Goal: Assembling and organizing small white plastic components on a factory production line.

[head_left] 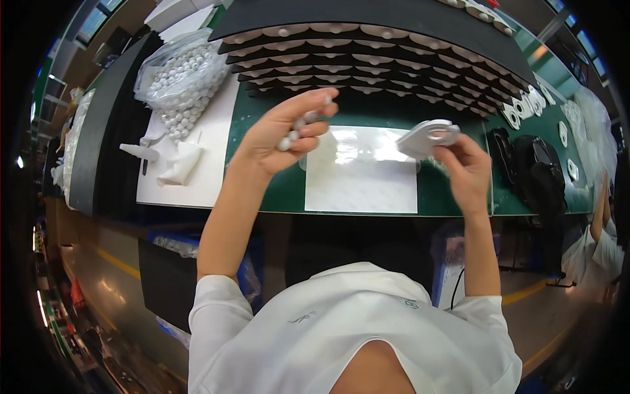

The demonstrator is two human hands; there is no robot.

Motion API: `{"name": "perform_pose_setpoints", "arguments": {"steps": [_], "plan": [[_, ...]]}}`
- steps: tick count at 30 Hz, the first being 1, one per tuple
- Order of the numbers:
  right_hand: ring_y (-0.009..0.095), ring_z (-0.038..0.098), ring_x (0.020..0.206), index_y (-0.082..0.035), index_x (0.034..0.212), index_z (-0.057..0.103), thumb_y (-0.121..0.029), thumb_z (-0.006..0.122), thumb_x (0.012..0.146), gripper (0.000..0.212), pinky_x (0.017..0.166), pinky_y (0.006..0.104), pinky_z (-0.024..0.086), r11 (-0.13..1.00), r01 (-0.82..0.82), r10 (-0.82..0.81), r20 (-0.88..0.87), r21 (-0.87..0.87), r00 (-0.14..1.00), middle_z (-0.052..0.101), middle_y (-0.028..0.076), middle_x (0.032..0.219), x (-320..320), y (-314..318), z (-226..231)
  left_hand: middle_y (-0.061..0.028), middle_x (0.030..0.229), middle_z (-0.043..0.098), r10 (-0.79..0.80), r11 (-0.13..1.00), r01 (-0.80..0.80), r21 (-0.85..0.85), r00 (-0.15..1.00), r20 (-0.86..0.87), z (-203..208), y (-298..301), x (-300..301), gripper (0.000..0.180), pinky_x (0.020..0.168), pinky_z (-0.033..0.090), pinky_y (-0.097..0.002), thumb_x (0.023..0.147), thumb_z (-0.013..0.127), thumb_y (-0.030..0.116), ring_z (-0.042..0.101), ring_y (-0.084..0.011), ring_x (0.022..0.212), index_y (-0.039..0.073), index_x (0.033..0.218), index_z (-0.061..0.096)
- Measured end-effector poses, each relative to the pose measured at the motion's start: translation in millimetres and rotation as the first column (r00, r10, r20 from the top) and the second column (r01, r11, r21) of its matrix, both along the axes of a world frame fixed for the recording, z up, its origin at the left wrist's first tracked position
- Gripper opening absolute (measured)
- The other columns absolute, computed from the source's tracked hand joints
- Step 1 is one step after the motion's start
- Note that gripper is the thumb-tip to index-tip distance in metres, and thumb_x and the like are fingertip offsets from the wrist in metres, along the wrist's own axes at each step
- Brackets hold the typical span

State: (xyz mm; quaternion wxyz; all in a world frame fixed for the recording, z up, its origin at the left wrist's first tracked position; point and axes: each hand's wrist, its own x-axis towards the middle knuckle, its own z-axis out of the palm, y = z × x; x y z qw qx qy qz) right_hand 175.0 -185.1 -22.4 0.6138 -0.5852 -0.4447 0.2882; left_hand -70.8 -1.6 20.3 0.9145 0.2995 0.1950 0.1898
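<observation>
Above the middle of the frame, the left hand (283, 128) is raised over the worktop with its fingers (308, 105) curled loosely around several small white round beads (289, 139); a few sit between fingertips and thumb, the rest lie in the half-closed palm. To the right of centre, the right hand (467, 167) pinches a flat white plastic ring-shaped part (430, 136) between thumb and forefinger, tilted and held clear of the surface.

Slipping looks the likeliest trouble: the beads are round and only lightly cupped, so a small opening of the left fingers could let one roll out, bounce on the mat and run off the near edge to the floor. The ring part is gripped only by its rim, so a push from a bead could twist it out of the pinch.

Below both hands lies a pale translucent rectangular sheet (361, 177) on a dark green worktop mat (262, 184). At upper left a clear plastic bag of white beads (180, 75) rests partly on a white board (197, 171), with a small white nozzle bottle (139, 152) just beside it. Along the top runs a black tray with rows of scalloped pale pockets (367, 56). At right, more white ring parts (525, 105) lie in a row near some black objects (535, 164) I cannot identify. Another person's sleeve (607, 243) shows at the right edge. The room looks like a factory line, with yellow floor marking lower down.
</observation>
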Motion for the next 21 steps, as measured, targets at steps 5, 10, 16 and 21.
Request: {"name": "perform_pose_setpoints", "arguments": {"steps": [5,10,16,21], "plan": [[0.006,0.057,0.083,0.000,0.104,0.055,-0.003,0.056,0.090,0.014,0.073,0.0213,0.046,0.978,-0.186,0.181,-0.057,-0.097,0.982,0.062,0.002,0.091,-35.6,29.2,-3.0,-0.0014,0.082,0.049,-0.085,0.988,0.091,0.123,0.995,-0.054,-8.7,10.9,58.7,0.029,0.037,0.026,-0.0126,0.092,0.059,0.028,0.036,-0.0015,0.055,0.002,0.105,0.054],[0.008,0.056,0.082,-0.001,0.104,0.053,-0.007,0.054,0.092,0.014,0.073,0.0231,0.046,0.982,-0.145,0.158,0.098,-0.121,0.983,0.061,0.003,0.091,-46.4,38.6,-12.3,-0.0042,0.090,0.054,-0.018,0.993,0.018,0.113,1.000,-0.002,-21.9,8.4,68.1,0.038,0.038,0.029,-0.0120,0.092,0.059,0.023,0.039,-0.0027,0.059,0.001,0.122,0.052],[0.013,0.057,0.075,-0.002,0.101,0.054,-0.007,0.056,0.090,0.012,0.069,0.0262,0.045,0.985,-0.118,0.141,0.197,-0.123,0.970,0.062,0.007,0.085,-50.4,38.0,-16.3,-0.0076,0.102,0.059,0.057,0.983,-0.070,0.168,0.995,0.084,-25.6,5.4,58.3,0.035,0.038,0.031,-0.0112,0.090,0.060,0.014,0.041,-0.0028,0.060,0.003,0.122,0.053],[0.015,0.054,0.071,-0.001,0.100,0.054,-0.004,0.057,0.088,0.012,0.065,0.0279,0.043,0.995,-0.059,0.079,0.264,-0.081,0.961,0.058,0.007,0.082,-51.5,38.1,-19.1,-0.0074,0.101,0.059,0.088,0.981,-0.087,0.173,0.996,-0.001,-25.8,3.4,59.8,0.033,0.038,0.031,-0.0120,0.091,0.060,0.017,0.042,-0.0034,0.060,0.002,0.119,0.054]]}}
